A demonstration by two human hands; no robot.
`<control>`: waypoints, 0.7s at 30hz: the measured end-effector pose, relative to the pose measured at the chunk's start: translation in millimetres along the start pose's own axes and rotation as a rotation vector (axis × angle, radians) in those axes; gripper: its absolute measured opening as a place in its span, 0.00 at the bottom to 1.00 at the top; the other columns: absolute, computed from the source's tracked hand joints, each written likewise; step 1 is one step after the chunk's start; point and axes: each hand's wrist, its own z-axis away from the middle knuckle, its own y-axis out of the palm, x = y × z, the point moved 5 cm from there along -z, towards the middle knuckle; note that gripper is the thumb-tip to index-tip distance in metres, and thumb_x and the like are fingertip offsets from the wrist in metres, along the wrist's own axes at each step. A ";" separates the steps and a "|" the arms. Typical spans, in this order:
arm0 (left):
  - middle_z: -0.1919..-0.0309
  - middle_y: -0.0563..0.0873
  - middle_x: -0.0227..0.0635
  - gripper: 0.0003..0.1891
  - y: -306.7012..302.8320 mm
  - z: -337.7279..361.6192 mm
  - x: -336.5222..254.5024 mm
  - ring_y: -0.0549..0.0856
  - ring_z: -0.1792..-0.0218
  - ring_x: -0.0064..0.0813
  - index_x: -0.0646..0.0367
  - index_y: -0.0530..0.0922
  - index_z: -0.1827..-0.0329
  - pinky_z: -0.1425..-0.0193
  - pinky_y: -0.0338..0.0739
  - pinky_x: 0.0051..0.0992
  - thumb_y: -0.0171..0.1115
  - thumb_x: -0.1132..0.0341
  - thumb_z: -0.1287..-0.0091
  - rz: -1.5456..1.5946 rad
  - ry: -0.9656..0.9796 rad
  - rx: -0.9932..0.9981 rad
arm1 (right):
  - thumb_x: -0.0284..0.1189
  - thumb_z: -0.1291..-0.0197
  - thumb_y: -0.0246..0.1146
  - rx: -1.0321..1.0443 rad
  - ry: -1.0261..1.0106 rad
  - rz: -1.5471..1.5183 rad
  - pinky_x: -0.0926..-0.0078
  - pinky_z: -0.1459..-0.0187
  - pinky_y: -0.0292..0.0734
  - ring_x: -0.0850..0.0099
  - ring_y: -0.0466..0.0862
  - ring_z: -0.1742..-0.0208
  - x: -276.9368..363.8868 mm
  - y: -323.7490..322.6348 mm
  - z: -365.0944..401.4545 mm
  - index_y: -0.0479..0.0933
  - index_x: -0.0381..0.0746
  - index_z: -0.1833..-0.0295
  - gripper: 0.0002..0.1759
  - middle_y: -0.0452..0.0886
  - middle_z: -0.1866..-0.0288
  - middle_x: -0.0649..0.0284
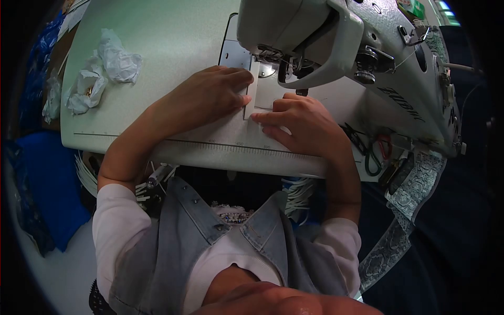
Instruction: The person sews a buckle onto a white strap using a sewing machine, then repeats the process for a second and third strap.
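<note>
A narrow white strip point(252, 106) lies lengthwise on the sewing table, its far end running in under the head of the sewing machine point(294, 31). My left hand point(223, 89) is closed along the strip's left side, fingers bent and the thumb tip pressing at its edge. At the strip's near end, my right hand point(302, 122) pinches with the tips of its fingers, the other fingers bent. The metal needle plate point(235, 51) shows just beyond my left fingers. Machine parts hide the needle and the strip's far end.
Crumpled white paper point(119, 58) lies at the table's left. A printed ruler point(226, 145) runs along the front edge. Scissors point(374, 161) and small tools sit at the right, beside hanging lace trim point(401, 210). White strips point(298, 195) hang below the table.
</note>
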 end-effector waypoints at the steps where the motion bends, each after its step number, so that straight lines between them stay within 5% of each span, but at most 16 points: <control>1: 0.53 0.78 0.35 0.09 0.4 0.2 -1.3 0.80 0.51 0.32 0.61 0.81 0.68 0.43 0.75 0.30 0.58 0.65 0.35 -0.022 0.026 0.020 | 0.35 0.43 0.63 -0.003 0.003 0.002 0.67 0.65 0.72 0.68 0.77 0.66 0.1 -0.3 -0.6 0.82 0.53 0.50 0.14 0.77 0.72 0.68; 21: 0.54 0.78 0.37 0.07 1.8 -5.7 14.1 0.81 0.55 0.34 0.63 0.83 0.66 0.48 0.76 0.31 0.62 0.68 0.38 0.124 -0.033 0.014 | 0.35 0.44 0.63 -0.055 0.119 -0.020 0.65 0.66 0.74 0.63 0.80 0.70 -6.9 -3.2 -3.0 0.83 0.52 0.52 0.13 0.78 0.76 0.65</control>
